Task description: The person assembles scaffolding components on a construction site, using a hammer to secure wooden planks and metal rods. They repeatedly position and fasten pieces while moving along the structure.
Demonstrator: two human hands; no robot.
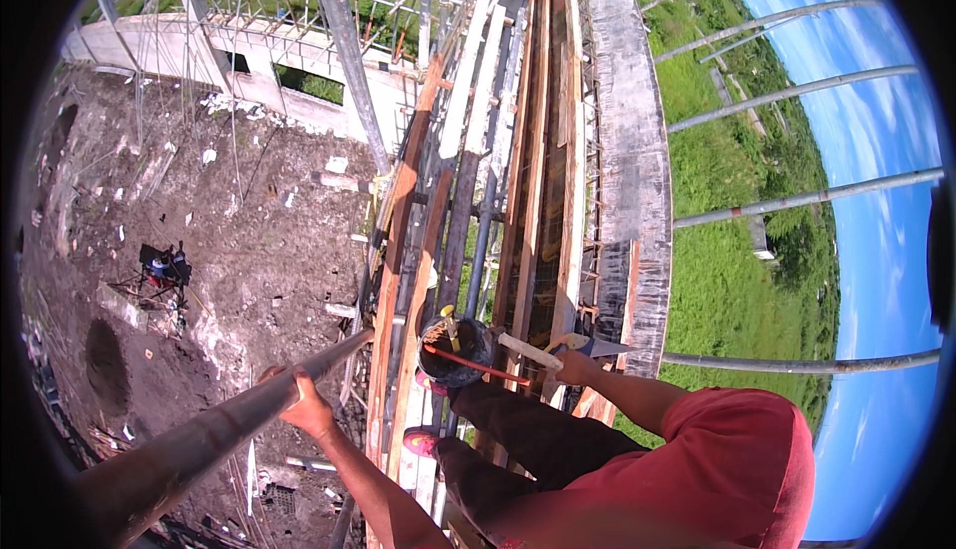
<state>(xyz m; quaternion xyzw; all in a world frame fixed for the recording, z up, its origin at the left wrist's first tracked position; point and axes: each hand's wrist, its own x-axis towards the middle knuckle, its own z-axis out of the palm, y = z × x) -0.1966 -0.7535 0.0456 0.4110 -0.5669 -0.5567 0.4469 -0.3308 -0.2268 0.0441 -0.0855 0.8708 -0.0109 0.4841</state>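
**Scaffold pipe gripped at height**

Grey round metal scaffold pipe (229, 420) is clasped by the left hand (304, 405), fingers wrapped over it. Right hand (576, 365) grips a wooden-handled hammer (543, 353), just right of the black round bucket (453, 350) on weathered wooden planks (468, 151).

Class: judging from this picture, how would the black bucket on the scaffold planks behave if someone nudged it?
The bucket probably tips easily: it rests on narrow planks beside open gaps. Tools poking out likely make it top-heavy. It looks soft-walled, so may flex.

Bright sun, blue sky (876, 250); green grass (737, 280) on one side, bare dirt ground (229, 240) far below, grey concrete wall (249, 56) beyond
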